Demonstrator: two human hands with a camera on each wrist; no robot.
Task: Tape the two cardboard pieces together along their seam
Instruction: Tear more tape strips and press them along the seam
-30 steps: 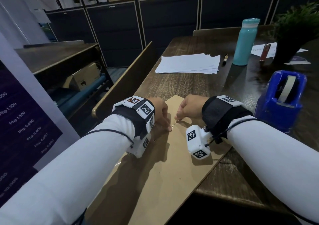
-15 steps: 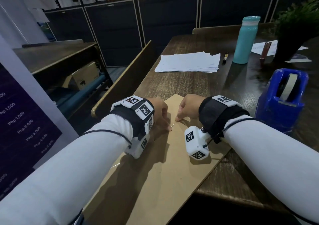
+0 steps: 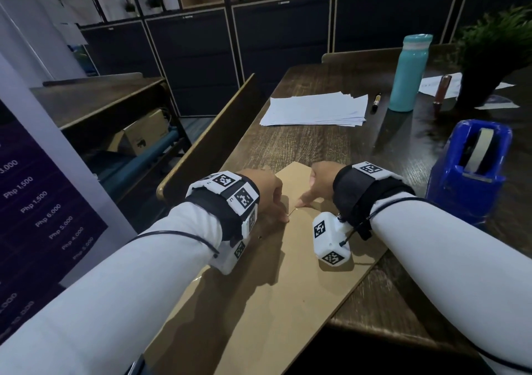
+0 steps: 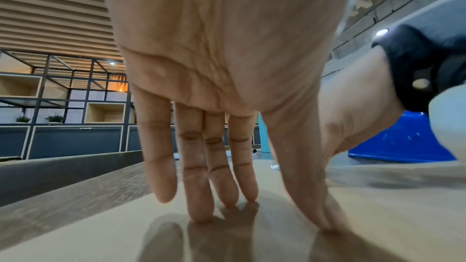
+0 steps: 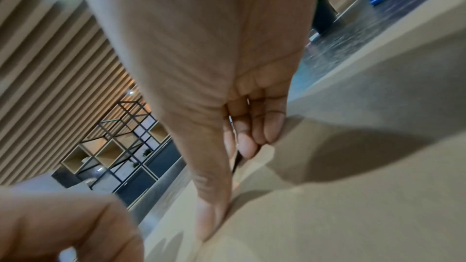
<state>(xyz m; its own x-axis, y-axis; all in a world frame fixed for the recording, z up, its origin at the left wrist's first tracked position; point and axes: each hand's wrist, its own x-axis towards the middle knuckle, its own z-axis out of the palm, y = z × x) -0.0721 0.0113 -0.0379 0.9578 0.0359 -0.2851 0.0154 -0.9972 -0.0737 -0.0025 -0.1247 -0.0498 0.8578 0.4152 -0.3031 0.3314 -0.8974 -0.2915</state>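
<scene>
left hand (image 3: 266, 193) flat, fingers pressing cardboard (image 3: 276, 288) | right hand (image 3: 318, 183) thumb down, fingers curled, beside it | both unmoved since earlier

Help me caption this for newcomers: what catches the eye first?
Two hands press on tan cardboard at the table's near edge: left hand with straight fingers, right hand thumb down. A bright blue tape dispenser stands to the right, with a teal bottle behind.

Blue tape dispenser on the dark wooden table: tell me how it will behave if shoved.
The blue tape dispenser probably slides rather than tips: its base looks broad. It likely feels heavy for its size, being chunky and solid-looking.
</scene>
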